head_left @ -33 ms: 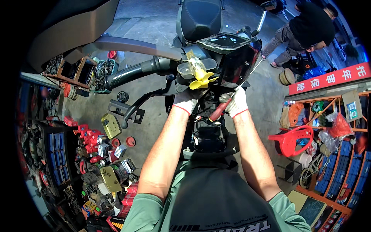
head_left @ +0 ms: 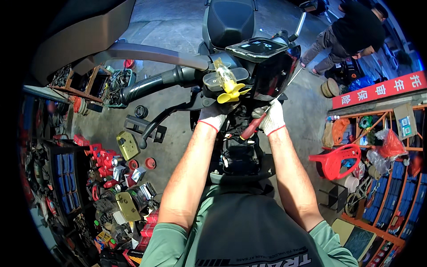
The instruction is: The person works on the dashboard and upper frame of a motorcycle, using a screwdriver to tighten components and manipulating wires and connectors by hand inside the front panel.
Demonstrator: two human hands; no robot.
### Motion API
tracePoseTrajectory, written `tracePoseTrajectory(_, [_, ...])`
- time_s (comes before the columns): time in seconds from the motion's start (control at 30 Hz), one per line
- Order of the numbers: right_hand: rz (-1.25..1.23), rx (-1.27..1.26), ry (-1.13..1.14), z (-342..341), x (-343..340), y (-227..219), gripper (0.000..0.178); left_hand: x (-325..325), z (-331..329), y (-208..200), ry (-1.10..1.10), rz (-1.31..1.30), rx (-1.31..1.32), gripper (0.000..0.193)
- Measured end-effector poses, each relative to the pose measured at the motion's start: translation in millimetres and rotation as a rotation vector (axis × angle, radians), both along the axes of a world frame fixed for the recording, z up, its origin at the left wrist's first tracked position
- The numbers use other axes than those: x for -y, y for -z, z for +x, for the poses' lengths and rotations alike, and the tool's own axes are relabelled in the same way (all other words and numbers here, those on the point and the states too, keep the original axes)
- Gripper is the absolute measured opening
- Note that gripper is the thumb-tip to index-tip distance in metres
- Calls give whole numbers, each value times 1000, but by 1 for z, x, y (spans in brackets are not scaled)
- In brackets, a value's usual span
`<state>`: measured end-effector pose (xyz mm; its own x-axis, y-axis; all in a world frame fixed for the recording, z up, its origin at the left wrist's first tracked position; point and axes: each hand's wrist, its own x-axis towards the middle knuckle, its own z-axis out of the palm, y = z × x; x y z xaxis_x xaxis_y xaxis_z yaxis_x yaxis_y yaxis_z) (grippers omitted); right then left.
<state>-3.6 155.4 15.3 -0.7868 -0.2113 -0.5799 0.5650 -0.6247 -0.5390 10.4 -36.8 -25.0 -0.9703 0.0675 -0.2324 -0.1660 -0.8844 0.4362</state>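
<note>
Screwdriver (head_left: 252,129) just right of frame center, in right hand (head_left: 272,116). Long axis slants lower left to upper right: butt end of the red handle points lower left, shaft end points upper right; tip hard to make out against the dark scooter (head_left: 242,155). Right fingers curled, pinching the handle. Left hand (head_left: 214,116) at center, under the yellow fan (head_left: 231,92); its fingers are tucked out of sight, can't tell if spread or pressed together. Both hands in white knit gloves, red cuff edging. Fan: glossy plastic, curved blades, clear body. Grip (head_left: 149,84) at left of center: black, cylindrical. Brake lever (head_left: 162,118) below it: long, curved, ball-ended. Display (head_left: 258,47) above center: flat, glassy. Floor (head_left: 178,133): gray, smooth, stained.
</note>
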Motion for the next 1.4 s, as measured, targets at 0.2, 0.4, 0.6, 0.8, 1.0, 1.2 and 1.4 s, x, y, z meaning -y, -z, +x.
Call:
tracePoseTrajectory(0.2, [50, 34, 34, 0, 3, -1, 29, 14, -10, 20, 83, -342, -26, 42])
tracePoseTrajectory(0.4, [24, 61, 45, -2, 0, 4, 31, 11, -18, 19, -19, -98, -34, 36])
tracePoseTrajectory(0.6, [149, 94, 105, 6, 18, -14, 30, 10, -9, -13, -127, 317, 122, 35])
tracePoseTrajectory(0.8, [88, 49, 105, 3, 7, -7, 29, 3, -18, -4, -64, 51, 156, 36])
tracePoseTrajectory(1.0, [143, 57, 105, 5, 7, -19, 21, 6, -25, 1, 22, 151, 286, 37])
tracePoseTrajectory(1.2, [85, 16, 105, 3, -1, -15, 19, -5, -23, -21, -76, 222, 319, 41])
tracePoseTrajectory(1.4, [55, 28, 116, 4, 13, -13, 22, 17, -19, 32, -49, -474, -158, 38])
